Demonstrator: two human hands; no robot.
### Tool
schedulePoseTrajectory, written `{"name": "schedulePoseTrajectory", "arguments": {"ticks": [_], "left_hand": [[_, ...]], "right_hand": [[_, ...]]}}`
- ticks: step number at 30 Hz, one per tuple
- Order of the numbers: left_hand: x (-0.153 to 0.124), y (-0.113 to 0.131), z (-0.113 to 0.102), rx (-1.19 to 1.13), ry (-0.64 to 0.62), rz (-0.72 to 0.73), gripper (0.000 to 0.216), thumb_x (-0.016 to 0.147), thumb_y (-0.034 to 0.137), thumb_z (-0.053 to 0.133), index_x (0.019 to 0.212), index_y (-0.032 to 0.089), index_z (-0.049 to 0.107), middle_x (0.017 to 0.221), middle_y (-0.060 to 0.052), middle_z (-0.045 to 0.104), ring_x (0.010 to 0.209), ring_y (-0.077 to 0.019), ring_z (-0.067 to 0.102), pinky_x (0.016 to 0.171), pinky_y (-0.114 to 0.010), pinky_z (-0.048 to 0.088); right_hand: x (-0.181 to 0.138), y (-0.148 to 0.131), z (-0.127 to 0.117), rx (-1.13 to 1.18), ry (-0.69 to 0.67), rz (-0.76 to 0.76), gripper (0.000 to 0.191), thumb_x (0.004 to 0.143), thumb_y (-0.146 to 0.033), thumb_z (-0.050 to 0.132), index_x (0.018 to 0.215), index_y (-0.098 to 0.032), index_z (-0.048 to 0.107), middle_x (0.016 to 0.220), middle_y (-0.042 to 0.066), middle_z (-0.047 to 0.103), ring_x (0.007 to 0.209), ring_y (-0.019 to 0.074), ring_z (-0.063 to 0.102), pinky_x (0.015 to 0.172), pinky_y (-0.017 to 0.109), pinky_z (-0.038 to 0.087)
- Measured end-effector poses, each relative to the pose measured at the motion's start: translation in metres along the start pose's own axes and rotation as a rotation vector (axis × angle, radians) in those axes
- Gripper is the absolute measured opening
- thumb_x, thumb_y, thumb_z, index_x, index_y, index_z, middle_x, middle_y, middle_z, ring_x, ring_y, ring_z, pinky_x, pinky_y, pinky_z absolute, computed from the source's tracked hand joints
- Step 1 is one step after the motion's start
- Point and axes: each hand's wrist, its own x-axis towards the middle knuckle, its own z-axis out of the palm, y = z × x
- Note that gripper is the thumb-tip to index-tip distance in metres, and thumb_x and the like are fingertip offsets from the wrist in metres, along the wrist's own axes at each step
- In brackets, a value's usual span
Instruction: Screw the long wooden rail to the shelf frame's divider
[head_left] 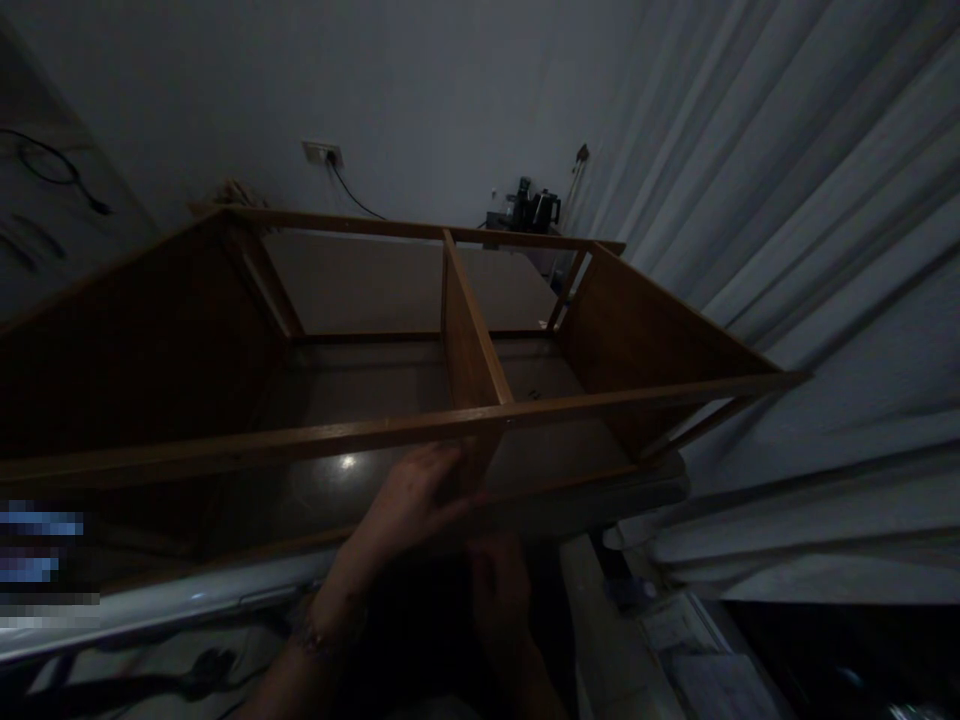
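Note:
A brown wooden cabinet frame (322, 432) with open sides rests on a shiny surface (300, 500) in front of me. An upright wooden divider (471, 350) splits it into two bays. My left hand (424, 490) is under the front rail, beside the lower part of the divider, with its thumb and fingers apart. From this angle I cannot tell whether its fingertips touch the wood. Lower and to the right, my right hand (501, 580) is held close to my body with curled fingers. Dim light hides whatever may be in it.
A long pale curtain (847, 300) hangs along the right side. Behind the frame are a pale panel (360, 285), a wall socket (322, 153) with a plugged-in cable, and a dark kettle (546, 210). Papers or boxes (690, 640) lie low at right. A patch at far left is pixelated.

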Motion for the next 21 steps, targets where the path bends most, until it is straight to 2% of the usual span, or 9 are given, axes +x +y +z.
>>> {"name": "schedulePoseTrajectory", "arguments": {"ticks": [3,7,12,14,16,19,21], "left_hand": [[0.001,0.000,0.000,0.008,0.002,0.007,0.042,0.087,0.048,0.061,0.115,0.016,0.060,0.116,-0.013,0.068,0.110,-0.0293,0.061,0.094,-0.043,0.050],[0.000,-0.001,0.000,0.020,-0.004,0.005,0.039,0.088,0.049,0.060,0.108,0.017,0.062,0.111,-0.012,0.069,0.102,-0.0274,0.065,0.087,-0.040,0.053],[-0.002,-0.004,0.002,0.022,0.003,0.012,0.042,0.086,0.047,0.062,0.116,0.018,0.059,0.119,-0.012,0.066,0.110,-0.0287,0.062,0.093,-0.043,0.051],[-0.002,-0.005,0.003,0.023,-0.007,0.002,0.041,0.086,0.046,0.063,0.116,0.018,0.059,0.120,-0.012,0.066,0.110,-0.0289,0.062,0.092,-0.043,0.051],[-0.002,-0.005,0.003,0.022,-0.009,0.003,0.041,0.086,0.045,0.064,0.116,0.018,0.059,0.120,-0.012,0.066,0.109,-0.0288,0.063,0.092,-0.043,0.052],[-0.002,-0.004,0.003,0.026,0.003,0.011,0.039,0.086,0.046,0.063,0.114,0.018,0.060,0.116,-0.012,0.068,0.108,-0.0284,0.064,0.090,-0.041,0.053],[-0.001,-0.003,0.003,0.033,0.017,0.013,0.039,0.086,0.047,0.063,0.111,0.017,0.061,0.114,-0.012,0.069,0.106,-0.0281,0.064,0.090,-0.041,0.053]], "right_hand": [[-0.001,0.000,-0.004,-0.020,-0.007,-0.011,0.017,0.101,-0.022,0.041,0.099,-0.021,0.058,0.080,0.003,0.068,0.073,0.0161,0.065,0.066,0.029,0.054],[-0.002,0.006,-0.010,-0.048,-0.040,-0.051,0.013,0.100,-0.027,0.046,0.098,-0.022,0.059,0.082,0.003,0.070,0.075,0.0168,0.065,0.071,0.031,0.053],[0.006,0.009,-0.019,-0.150,-0.062,-0.118,0.012,0.099,-0.028,0.050,0.096,-0.021,0.059,0.080,0.002,0.070,0.074,0.0164,0.063,0.073,0.031,0.046],[0.011,0.007,-0.021,-0.226,-0.023,-0.121,0.017,0.098,-0.035,0.052,0.092,-0.021,0.058,0.078,0.003,0.069,0.072,0.0177,0.062,0.072,0.033,0.043],[0.015,0.004,-0.021,-0.301,-0.042,-0.122,0.023,0.099,-0.039,0.048,0.087,-0.021,0.057,0.075,0.003,0.067,0.070,0.0188,0.059,0.070,0.034,0.039],[0.016,0.000,-0.019,-0.367,-0.122,-0.153,0.029,0.102,-0.029,0.039,0.079,-0.022,0.055,0.068,0.002,0.064,0.066,0.0188,0.056,0.068,0.034,0.035],[0.015,-0.002,-0.017,-0.374,-0.119,-0.164,0.029,0.101,-0.022,0.039,0.075,-0.022,0.053,0.063,0.001,0.061,0.065,0.0185,0.054,0.067,0.034,0.033]]}}
